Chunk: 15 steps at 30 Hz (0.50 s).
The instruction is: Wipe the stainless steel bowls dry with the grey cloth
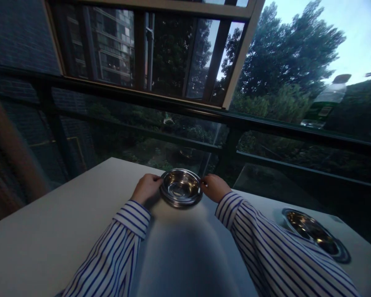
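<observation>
Being clamped at opposite rims by left hand (146,188) and right hand (215,187), the bowl stack (181,188) is being steadied.

— What lies on the flat white tabletop (49,231) over to the right?
— A shallow, shiny steel bowl (315,235), close to the table's right edge.
— And past the far edge?
— A black metal railing (297,132) runs left to right. A blurred clear plastic bottle with a green label (326,101) shows just above it, far right.
— Higher up?
— A pale-framed window sash (238,57), tilted; tall dark green trees (293,45) to its right, a glass-fronted apartment block (111,41) far left. A blurred brown strip (9,152) hangs near left.
</observation>
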Tool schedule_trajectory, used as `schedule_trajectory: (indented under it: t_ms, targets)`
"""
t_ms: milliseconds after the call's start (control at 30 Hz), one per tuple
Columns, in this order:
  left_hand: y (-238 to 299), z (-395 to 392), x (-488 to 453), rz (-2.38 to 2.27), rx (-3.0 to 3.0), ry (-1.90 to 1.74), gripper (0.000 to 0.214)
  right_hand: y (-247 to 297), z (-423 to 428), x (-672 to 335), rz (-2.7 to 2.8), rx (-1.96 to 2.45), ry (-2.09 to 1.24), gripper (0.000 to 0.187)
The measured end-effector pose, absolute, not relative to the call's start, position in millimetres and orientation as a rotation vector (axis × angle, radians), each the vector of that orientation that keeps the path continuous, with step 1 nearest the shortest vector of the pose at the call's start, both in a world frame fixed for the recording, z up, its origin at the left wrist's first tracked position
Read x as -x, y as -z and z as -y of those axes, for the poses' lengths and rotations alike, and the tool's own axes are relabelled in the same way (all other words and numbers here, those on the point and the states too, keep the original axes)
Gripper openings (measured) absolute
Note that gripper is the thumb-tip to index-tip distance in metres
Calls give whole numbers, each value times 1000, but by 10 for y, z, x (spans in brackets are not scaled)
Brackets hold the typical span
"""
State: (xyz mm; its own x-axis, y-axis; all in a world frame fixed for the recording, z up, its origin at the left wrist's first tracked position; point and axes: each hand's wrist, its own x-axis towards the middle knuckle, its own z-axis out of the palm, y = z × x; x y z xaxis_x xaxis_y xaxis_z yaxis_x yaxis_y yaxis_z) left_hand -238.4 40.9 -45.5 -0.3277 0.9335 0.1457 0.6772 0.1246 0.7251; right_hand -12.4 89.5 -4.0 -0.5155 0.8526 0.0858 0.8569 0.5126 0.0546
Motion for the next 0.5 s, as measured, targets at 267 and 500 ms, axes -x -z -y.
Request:
schedule_trajectory:
  t_ms: [267, 500]
  targets:
    - [491, -425, 2411, -2021, -1559, -1066, 30, 64, -1040, 376, 2702, 1661, 189, 25]
    - [503, -420, 2394, -2028, -1526, -1110, 30, 96, -1073, 439, 2670, 1763, 218, 28]
